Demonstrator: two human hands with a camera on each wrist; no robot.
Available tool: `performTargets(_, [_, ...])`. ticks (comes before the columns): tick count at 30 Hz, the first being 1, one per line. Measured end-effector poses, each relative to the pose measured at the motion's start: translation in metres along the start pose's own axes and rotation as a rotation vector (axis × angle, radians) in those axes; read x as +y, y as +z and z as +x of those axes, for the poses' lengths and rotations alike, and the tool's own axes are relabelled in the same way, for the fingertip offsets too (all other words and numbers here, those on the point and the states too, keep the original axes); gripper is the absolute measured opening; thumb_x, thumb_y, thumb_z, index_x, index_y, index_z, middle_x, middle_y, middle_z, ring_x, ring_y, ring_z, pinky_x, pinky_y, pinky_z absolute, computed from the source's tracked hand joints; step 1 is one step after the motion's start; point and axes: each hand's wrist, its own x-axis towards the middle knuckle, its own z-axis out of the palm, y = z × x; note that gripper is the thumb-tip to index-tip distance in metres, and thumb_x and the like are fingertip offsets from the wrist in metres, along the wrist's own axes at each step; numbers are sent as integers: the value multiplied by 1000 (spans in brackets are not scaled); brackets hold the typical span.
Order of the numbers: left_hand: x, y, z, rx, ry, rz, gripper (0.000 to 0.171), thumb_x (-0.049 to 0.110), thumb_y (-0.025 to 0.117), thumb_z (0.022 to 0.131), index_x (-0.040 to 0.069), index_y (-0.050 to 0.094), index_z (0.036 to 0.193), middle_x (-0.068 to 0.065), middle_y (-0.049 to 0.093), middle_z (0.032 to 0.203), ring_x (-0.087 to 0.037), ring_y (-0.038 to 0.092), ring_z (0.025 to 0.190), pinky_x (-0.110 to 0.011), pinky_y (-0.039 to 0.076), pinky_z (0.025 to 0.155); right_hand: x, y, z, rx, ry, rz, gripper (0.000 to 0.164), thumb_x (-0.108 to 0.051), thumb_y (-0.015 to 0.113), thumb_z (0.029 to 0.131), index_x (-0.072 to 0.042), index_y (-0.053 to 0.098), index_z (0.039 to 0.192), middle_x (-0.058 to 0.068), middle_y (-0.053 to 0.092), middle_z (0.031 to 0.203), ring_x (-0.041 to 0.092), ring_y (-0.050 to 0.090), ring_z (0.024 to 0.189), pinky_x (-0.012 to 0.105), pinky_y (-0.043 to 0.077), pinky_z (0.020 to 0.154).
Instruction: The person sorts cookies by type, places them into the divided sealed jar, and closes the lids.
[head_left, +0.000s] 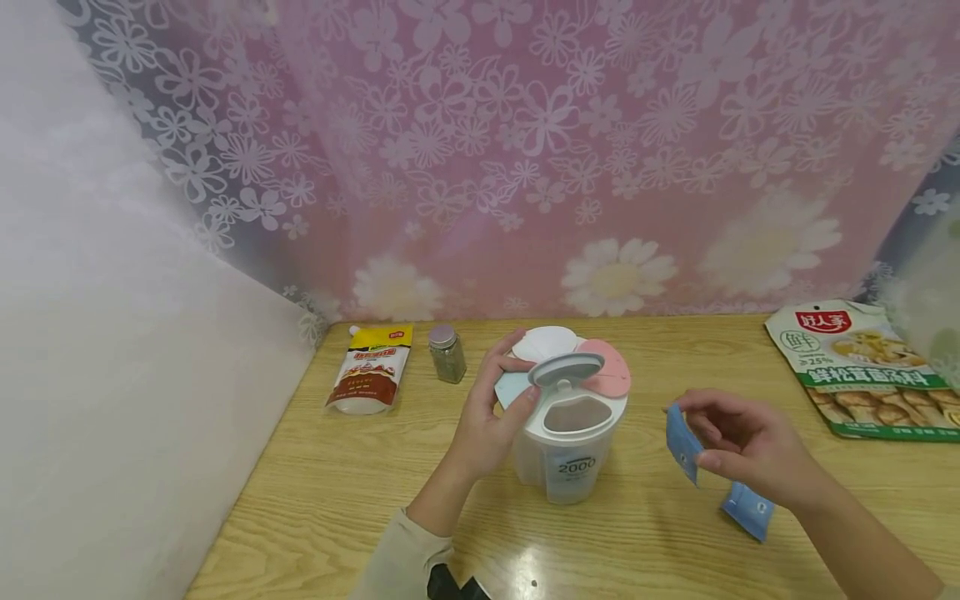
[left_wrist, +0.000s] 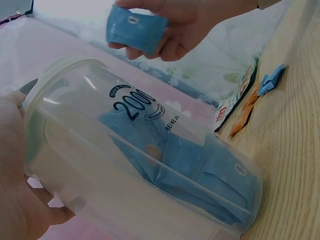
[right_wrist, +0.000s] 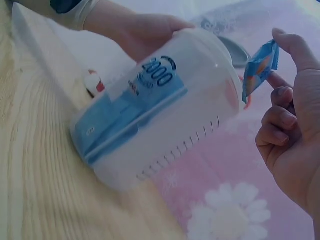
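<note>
Sauce pouch (head_left: 369, 370), spice jar (head_left: 447, 353) (apart)

Soft, even daylight fills the scene. Glare spots the near wooden table (head_left: 525, 558). Edges bend; wrist views look hazy.

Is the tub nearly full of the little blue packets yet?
Some blue packets already lie inside the clear tub, low down, so it isn't full. The grey flap is open; the left hand holds the tub, the right hand pinches a packet. Another packet waits on the table.
</note>
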Motion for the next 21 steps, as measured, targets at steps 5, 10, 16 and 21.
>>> performTargets(5, [-1, 0, 0, 6, 6, 3, 23, 23, 56, 99, 9, 54, 117, -1, 29, 162, -24, 33, 148, -53, 38, 111, -1, 13, 17, 86, 1, 10, 37, 10, 60, 93, 13, 54, 129, 8, 38, 84, 17, 35, 69, 30, 27, 49])
performTargets(10, [0, 0, 1, 7, 9, 9, 23, 23, 55, 99, 9, 54, 117, 0, 30, 161, -25, 33, 148, -54, 37, 111, -8, 32, 38, 156, 74, 59, 35, 2, 61, 96, 5, 59, 130, 0, 55, 88, 15, 41, 66, 30, 32, 49])
performTargets(16, [1, -1, 1, 5, 14, 8, 22, 21, 56, 98, 9, 54, 117, -3, 28, 162, -26, 31, 149, -55, 36, 112, -14, 54, 64, 181, 163, 2, 38, 8, 64, 91, -6, 64, 126, -5, 67, 97, 9, 57, 70, 26, 45, 55])
performTargets(21, [2, 0, 0, 3, 4, 6, 22, 22, 57, 98, 9, 54, 116, -1, 29, 162, -26, 30, 149, -54, 37, 111, -12, 66, 75, 231, 208, -156, 39, 14, 65, 87, -8, 65, 119, -5, 58, 84, 14, 46, 59, 30, 37, 48])
